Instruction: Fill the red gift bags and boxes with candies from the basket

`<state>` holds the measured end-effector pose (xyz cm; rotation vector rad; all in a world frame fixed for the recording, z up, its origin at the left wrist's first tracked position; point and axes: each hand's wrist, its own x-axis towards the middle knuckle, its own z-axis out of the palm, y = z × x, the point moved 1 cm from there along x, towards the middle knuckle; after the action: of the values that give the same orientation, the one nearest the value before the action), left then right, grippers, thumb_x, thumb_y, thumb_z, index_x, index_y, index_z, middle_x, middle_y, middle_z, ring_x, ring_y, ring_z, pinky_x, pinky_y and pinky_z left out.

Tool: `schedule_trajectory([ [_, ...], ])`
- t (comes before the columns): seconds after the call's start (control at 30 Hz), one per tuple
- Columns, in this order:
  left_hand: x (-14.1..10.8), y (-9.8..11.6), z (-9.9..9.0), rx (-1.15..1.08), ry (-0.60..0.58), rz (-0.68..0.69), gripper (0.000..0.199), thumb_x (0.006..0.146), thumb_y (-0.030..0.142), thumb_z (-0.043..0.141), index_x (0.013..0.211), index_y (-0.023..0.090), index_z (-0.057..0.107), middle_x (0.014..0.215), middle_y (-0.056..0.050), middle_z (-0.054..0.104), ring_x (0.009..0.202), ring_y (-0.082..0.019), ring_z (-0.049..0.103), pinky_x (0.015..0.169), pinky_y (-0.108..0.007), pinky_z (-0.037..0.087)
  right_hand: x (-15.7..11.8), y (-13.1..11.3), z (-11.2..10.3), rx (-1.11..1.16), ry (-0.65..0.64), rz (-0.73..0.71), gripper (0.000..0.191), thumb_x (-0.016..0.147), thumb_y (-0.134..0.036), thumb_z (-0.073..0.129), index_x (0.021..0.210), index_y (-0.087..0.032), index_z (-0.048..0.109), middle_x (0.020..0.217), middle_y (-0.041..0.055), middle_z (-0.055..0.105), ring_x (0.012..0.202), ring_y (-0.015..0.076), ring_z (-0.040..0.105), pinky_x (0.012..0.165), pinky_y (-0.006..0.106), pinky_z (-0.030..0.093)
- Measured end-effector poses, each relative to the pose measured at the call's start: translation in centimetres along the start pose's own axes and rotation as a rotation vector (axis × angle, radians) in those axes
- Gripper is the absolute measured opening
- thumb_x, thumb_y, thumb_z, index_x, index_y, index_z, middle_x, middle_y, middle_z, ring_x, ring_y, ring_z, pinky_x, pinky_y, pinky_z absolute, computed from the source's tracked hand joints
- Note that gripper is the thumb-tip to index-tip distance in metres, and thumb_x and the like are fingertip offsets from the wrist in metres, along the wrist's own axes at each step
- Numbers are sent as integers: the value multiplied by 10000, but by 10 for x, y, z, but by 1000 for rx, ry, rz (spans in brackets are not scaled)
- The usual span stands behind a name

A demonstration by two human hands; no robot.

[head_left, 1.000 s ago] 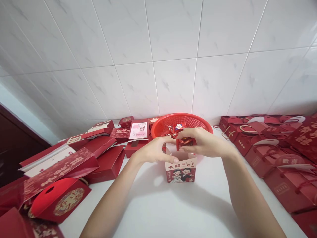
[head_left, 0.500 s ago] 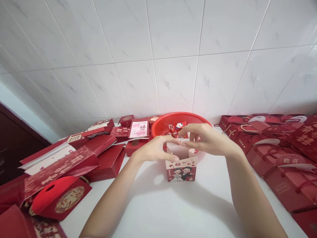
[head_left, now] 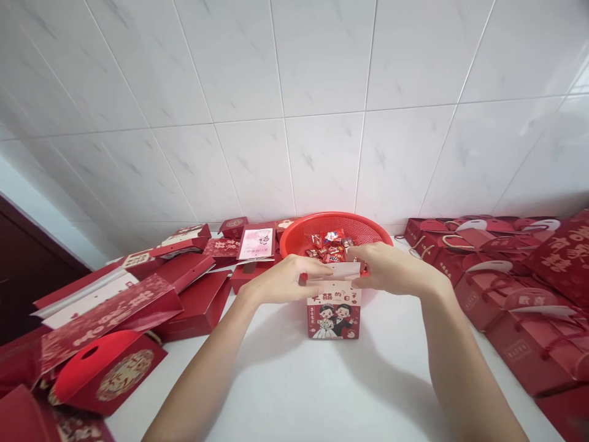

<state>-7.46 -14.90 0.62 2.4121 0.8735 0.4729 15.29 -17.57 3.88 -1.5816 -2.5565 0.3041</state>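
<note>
A small red and cream gift box [head_left: 334,320] stands upright on the white table, with a cartoon bride and groom printed on its front. My left hand [head_left: 286,279] grips the upper left side of the box, thumb and fingers closed around the edge. On the upper right edge, my right hand [head_left: 392,267] is closed in the same way, its fingertips partly behind the cardboard. The top flaps lean toward each other between my hands. Directly behind the box is a red plastic basket [head_left: 338,222] holding wrapped candies [head_left: 329,248].
Folded and partly opened red boxes [head_left: 119,310] lie piled along the left side. Closed red gift boxes with cord handles [head_left: 524,331] stand in rows on the right. A white tiled wall [head_left: 322,153] rises behind the white table [head_left: 294,393].
The front and back flaps have come closer together, narrowing the box opening. My right hand has moved from above the opening down to the right edge; my left has shifted slightly outward.
</note>
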Motion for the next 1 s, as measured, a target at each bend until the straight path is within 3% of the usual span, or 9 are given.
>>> schedule_trajectory([
  [0.1, -1, 0, 0, 27, 13, 14, 532, 834, 102, 567, 1328, 292, 626, 1322, -23, 671, 1128, -223, 656, 942, -335, 507, 4, -3, 2, -44, -33, 15, 67, 839, -164, 582, 832, -196, 523, 872, 23, 627, 786, 170, 570, 590, 263, 326],
  [0.2, 1, 0, 1, 38, 45, -19, 584, 838, 97, 545, 1385, 300, 532, 1312, -29, 661, 1031, -201, 668, 861, -310, 509, 6, -5, 3, -27, -51, 22, 101, 857, -191, 570, 794, -197, 492, 811, 12, 600, 739, 154, 530, 573, 258, 295],
  [0.33, 4, 1, 3, 83, 56, -7, 199, 830, 91, 515, 945, 196, 639, 933, -18, 687, 827, -173, 626, 721, -264, 457, 7, -6, 2, -6, -67, -10, 269, 948, -329, 493, 722, -193, 444, 702, 0, 535, 646, 132, 456, 557, 271, 251],
  [0.4, 5, 2, 4, 103, 41, -7, 163, 807, 62, 472, 777, 183, 577, 758, 10, 600, 720, -145, 557, 659, -245, 407, 9, -7, 2, -9, -88, -5, 271, 957, -273, 443, 700, -190, 421, 673, -5, 499, 613, 121, 425, 553, 277, 232],
  [0.47, 5, 2, 4, 114, 20, -18, 145, 783, 63, 472, 740, 183, 542, 713, 25, 545, 676, -131, 504, 623, -236, 372, 10, -8, 3, -18, -129, 1, 229, 913, -197, 462, 688, -186, 416, 678, -3, 493, 617, 119, 423, 552, 276, 226],
  [0.57, 4, 3, 4, 100, -18, -32, 23, 783, 166, 586, 783, 186, 575, 773, 20, 595, 708, -140, 521, 629, -236, 386, 14, -9, 5, -38, -174, 2, 185, 852, -134, 479, 682, -183, 428, 693, 8, 504, 628, 124, 432, 545, 274, 230],
  [0.77, 5, 4, 3, 13, -47, -68, 148, 864, 280, 570, 867, 203, 696, 890, -16, 693, 784, -165, 616, 700, -256, 464, 21, -8, 11, -79, -179, -9, 115, 828, -108, 483, 741, -183, 498, 777, 37, 585, 698, 149, 515, 550, 260, 264],
  [0.87, 6, 4, 2, -6, -80, -73, 190, 850, 363, 620, 804, 219, 736, 1053, -32, 693, 833, -177, 642, 713, -262, 488, 23, -8, 13, -72, -207, -26, 106, 811, -120, 507, 728, -186, 506, 760, 43, 593, 692, 161, 542, 545, 262, 267],
  [1.0, 9, -6, -1, -125, -40, -41, 309, 817, 493, 667, 728, 199, 705, 1047, -63, 705, 903, -224, 655, 783, -309, 524, 24, -8, 15, -11, -193, -88, 119, 816, -135, 522, 710, -189, 508, 763, 36, 606, 699, 158, 551, 549, 265, 280],
])
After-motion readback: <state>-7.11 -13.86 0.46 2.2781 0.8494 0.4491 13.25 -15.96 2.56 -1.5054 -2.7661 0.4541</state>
